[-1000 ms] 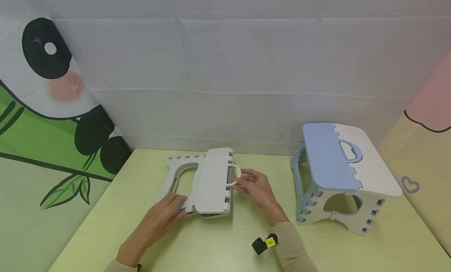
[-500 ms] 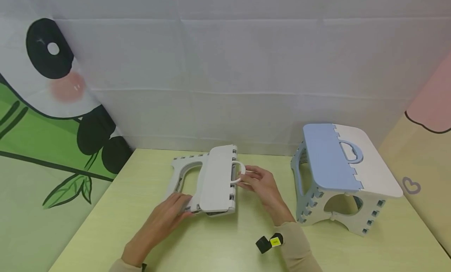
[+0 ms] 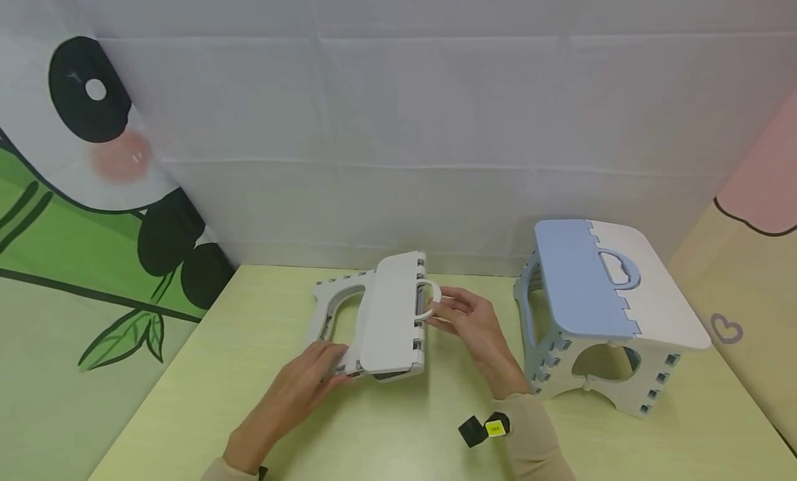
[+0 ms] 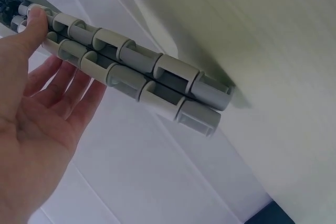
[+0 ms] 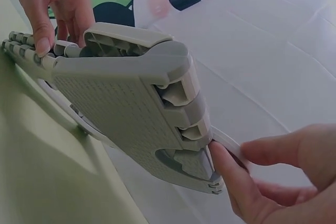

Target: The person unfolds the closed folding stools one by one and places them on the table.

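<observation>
A folded white-and-grey step stool (image 3: 392,315) is tilted over the table, its handle side raised in the right wrist view. My left hand (image 3: 305,380) grips its near edge, thumb on one side and fingers on the other; the hinged rows of the leg end (image 4: 131,61) show in the left wrist view. With thumb and fingers, my right hand (image 3: 473,329) pinches the white loop handle (image 3: 437,301) on the stool's right edge. The stool's underside (image 5: 110,108) faces down toward the table.
An unfolded blue-and-white step stool (image 3: 579,280) stands upright on the right of the pale yellow table (image 3: 398,439). Behind the table hangs a white cloth backdrop (image 3: 398,121). A printed cartoon panel (image 3: 118,273) is at the left.
Both hands and the folded stool have shifted slightly to the right, and the handle side has risen a little. Each hand keeps its hold. The blue-and-white stool has stayed in place.
</observation>
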Available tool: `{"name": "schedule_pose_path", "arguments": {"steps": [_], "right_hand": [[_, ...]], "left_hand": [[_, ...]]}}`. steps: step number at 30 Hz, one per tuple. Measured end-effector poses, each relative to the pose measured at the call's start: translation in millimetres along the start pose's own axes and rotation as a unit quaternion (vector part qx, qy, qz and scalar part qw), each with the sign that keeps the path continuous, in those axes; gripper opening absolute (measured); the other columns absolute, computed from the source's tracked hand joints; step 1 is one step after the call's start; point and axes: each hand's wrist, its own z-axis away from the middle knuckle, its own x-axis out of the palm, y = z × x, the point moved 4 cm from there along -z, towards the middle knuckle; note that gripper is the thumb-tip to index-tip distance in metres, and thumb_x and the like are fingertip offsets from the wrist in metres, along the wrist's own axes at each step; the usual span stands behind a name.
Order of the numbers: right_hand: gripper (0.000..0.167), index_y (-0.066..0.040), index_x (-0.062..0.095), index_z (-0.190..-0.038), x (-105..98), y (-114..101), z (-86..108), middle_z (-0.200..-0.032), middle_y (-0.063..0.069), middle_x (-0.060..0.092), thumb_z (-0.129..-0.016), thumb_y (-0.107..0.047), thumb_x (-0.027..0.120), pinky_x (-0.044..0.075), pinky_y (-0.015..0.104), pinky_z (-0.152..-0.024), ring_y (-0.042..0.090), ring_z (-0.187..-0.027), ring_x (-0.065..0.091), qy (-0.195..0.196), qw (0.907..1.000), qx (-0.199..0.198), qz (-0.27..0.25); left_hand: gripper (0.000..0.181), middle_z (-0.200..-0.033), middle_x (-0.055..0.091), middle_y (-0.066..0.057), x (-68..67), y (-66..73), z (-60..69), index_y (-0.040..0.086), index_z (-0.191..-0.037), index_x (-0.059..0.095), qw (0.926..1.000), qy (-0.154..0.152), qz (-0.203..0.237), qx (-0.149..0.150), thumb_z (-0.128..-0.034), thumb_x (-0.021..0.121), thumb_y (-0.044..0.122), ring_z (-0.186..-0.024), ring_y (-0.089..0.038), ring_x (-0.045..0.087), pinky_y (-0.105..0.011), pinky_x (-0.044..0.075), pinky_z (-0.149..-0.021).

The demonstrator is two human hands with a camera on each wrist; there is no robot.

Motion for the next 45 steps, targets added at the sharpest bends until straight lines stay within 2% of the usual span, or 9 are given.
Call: {"name": "schedule_pose_path", "arguments": {"steps": [3,9,15,19,31,39,45], "right_hand": [[0.039,0.007,0.059,-0.133,-2,-4,0.9,-0.120,0.027,0.066,-0.096,0.001,0.069,0.060,0.035,-0.089,0.021,-0.097,0.073,0.000,1.0000,-0.005,0.000],[0.038,0.007,0.059,-0.133,-6,-9,2.5,-0.118,0.023,0.067,-0.097,0.001,0.068,0.060,0.034,-0.089,0.021,-0.098,0.073,0.005,0.9999,-0.008,-0.002],[0.036,0.006,0.060,-0.133,-8,-16,4.9,-0.114,0.019,0.067,-0.097,0.001,0.068,0.060,0.035,-0.088,0.020,-0.097,0.072,0.012,0.9998,-0.014,-0.004],[0.036,0.006,0.060,-0.133,-10,-19,5.9,-0.117,0.021,0.066,-0.098,0.001,0.067,0.060,0.036,-0.089,0.021,-0.098,0.073,0.011,0.9997,-0.019,-0.008],[0.039,0.008,0.058,-0.135,-14,-27,8.1,-0.125,0.027,0.064,-0.097,0.004,0.066,0.060,0.037,-0.090,0.018,-0.099,0.073,0.004,0.9989,-0.041,-0.024],[0.039,0.007,0.058,-0.136,-16,-33,11.0,-0.119,0.019,0.067,-0.098,0.004,0.066,0.060,0.038,-0.090,0.018,-0.100,0.073,0.004,0.9983,-0.048,-0.032],[0.040,0.007,0.056,-0.137,-17,-35,11.6,-0.124,0.024,0.064,-0.099,0.003,0.065,0.060,0.038,-0.091,0.017,-0.100,0.073,0.005,0.9982,-0.053,-0.029]], "left_hand": [[0.043,-0.109,0.066,-0.008,1.6,2.5,-1.8,0.002,-0.119,0.065,1.0000,0.001,0.002,-0.001,-0.1001,0.064,0.042,-0.088,-0.014,0.061,-0.031,0.058,-0.069],[0.048,-0.109,0.066,-0.008,4.3,7.5,-5.3,0.002,-0.119,0.065,0.9999,0.011,0.004,0.005,-0.1047,0.052,0.045,-0.087,-0.014,0.060,-0.030,0.057,-0.069],[0.051,-0.108,0.066,-0.008,6.0,11.4,-8.5,0.001,-0.119,0.065,0.9997,0.020,0.009,0.005,-0.1052,0.049,0.047,-0.085,-0.013,0.059,-0.029,0.056,-0.068],[0.053,-0.106,0.066,-0.009,8.0,13.4,-10.6,0.000,-0.119,0.065,0.9996,0.023,0.012,0.006,-0.1056,0.047,0.048,-0.084,-0.013,0.059,-0.029,0.056,-0.067],[0.054,-0.107,0.066,-0.010,13.5,18.8,-16.1,-0.002,-0.119,0.064,0.9993,0.029,0.023,0.009,-0.1048,0.048,0.048,-0.084,-0.014,0.061,-0.028,0.057,-0.066],[0.056,-0.110,0.066,-0.010,15.9,21.3,-18.2,-0.002,-0.120,0.063,0.9992,0.025,0.030,0.003,-0.1042,0.048,0.049,-0.084,-0.014,0.061,-0.027,0.056,-0.067],[0.054,-0.111,0.067,-0.011,18.6,22.4,-19.3,-0.003,-0.121,0.063,0.9990,0.025,0.038,0.004,-0.1031,0.053,0.047,-0.084,-0.012,0.060,-0.025,0.056,-0.067]]}}
